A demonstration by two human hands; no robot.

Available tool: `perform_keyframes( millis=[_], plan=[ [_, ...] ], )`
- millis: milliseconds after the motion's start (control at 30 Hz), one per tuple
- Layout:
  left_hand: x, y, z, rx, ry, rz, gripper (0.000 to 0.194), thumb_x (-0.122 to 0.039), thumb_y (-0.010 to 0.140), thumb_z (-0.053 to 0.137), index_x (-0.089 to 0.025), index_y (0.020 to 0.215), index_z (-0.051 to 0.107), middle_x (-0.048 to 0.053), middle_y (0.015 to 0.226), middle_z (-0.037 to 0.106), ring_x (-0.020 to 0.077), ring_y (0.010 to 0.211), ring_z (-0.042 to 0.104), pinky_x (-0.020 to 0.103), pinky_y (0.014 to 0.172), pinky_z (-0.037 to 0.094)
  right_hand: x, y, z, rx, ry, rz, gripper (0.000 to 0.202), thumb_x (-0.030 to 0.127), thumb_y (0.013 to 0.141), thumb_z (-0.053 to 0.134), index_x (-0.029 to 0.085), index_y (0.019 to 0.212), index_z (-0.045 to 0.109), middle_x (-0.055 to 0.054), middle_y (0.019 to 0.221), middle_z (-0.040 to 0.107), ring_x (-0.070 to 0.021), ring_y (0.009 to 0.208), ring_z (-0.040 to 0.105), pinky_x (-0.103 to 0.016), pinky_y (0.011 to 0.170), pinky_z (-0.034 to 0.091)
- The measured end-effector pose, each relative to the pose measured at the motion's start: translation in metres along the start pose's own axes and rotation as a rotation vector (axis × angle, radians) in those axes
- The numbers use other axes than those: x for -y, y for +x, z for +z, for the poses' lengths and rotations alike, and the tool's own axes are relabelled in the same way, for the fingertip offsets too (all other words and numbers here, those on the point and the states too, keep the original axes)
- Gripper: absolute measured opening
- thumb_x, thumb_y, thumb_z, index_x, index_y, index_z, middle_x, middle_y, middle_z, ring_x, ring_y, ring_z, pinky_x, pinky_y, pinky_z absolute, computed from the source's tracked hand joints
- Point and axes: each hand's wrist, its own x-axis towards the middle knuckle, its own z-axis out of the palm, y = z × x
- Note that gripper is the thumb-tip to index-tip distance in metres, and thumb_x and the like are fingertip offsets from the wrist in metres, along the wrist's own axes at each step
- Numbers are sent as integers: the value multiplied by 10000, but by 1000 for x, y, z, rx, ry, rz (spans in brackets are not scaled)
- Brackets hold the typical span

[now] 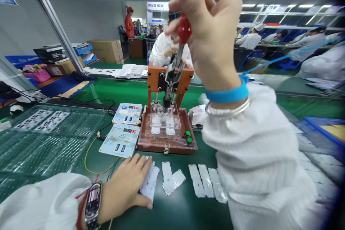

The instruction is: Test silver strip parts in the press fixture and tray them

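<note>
My right hand [212, 25], raised at the top, is wrapped round the red handle [185, 30] of a clamp on an orange-framed press fixture [167, 133]. Under the clear plate of the fixture lie white pieces. My left hand [128, 183] rests palm down with fingers spread, on a stack of thin white boards [151, 183] left of centre. To its right, several more boards [168, 179] overlap on the green mat. Another group of white boards [206, 181] lies in a row beside my right sleeve. Two green buttons [189, 140] sit on the fixture's base.
Two light-blue counter units [120, 140] with red digits and thin cables stand left of the fixture. Clear trays [48, 143] lie far left, a blue bin [323, 129] at right. A person in white [160, 48] sits beyond the bench.
</note>
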Motion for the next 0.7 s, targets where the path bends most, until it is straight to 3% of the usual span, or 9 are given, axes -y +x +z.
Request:
perform_keyframes(
  millis=[100,167,233,300,367,467,533,600,700],
  plan=[
    [18,-9,9,-31,-58,176,1015,-500,705,796,-185,1509,262,200,1504,359,411,1369,333,591,1080,330,-26,30,-11,-10,-136,294,62,222,943,506,186,992,515,56,715,512,-66,615,534,-203,553,477],
    [32,-10,22,-70,-87,302,936,-567,788,690,-241,1523,210,161,1568,234,393,1421,233,609,1105,277,-46,29,-25,-47,-316,378,98,71,865,562,149,924,563,50,690,514,-73,627,501,-222,577,469],
    [44,-6,38,-146,-104,363,871,-626,853,561,-251,1532,167,152,1584,178,379,1436,195,596,1114,272,-59,7,-41,-115,-419,349,240,-86,751,544,150,790,564,26,737,547,-79,699,503,-248,695,489],
    [52,0,53,-224,-106,400,851,-653,877,488,-250,1538,135,156,1585,170,375,1436,198,581,1114,284,-66,-35,-58,-208,-456,268,253,-84,738,493,167,730,524,18,772,561,-80,734,518,-270,791,475],
    [53,7,63,-283,-87,425,849,-660,879,471,-245,1538,134,158,1583,175,380,1434,198,583,1111,286,-70,-88,-70,-220,-452,249,237,-32,742,408,181,699,502,35,686,538,-98,663,522,-277,705,469],
    [44,14,68,-340,-46,402,803,-613,895,499,-259,1532,163,140,1578,198,369,1433,212,574,1105,302,-73,-165,-73,99,-474,346,221,37,750,399,177,700,563,-1,732,626,-128,727,589,-299,718,491],
    [37,15,68,-359,-26,374,781,-555,896,552,-281,1525,180,128,1570,226,357,1420,260,558,1085,345,-72,-197,-65,410,-544,292,249,104,841,415,161,906,648,-74,1001,673,-174,971,604,-371,881,492],
    [33,16,71,-369,-22,350,774,-514,887,590,-305,1518,192,119,1558,257,354,1396,320,548,1051,394,-69,-211,-55,673,-645,192,289,209,934,416,177,1112,641,-111,1272,581,-225,1224,484,-433,1021,417],
    [41,21,87,-376,-38,344,803,-564,841,622,-340,1503,228,108,1543,290,366,1354,393,538,1008,445,-68,-204,-47,870,-757,115,336,387,970,420,212,1146,646,-99,1371,496,-251,1326,361,-433,1093,341]
  ],
)
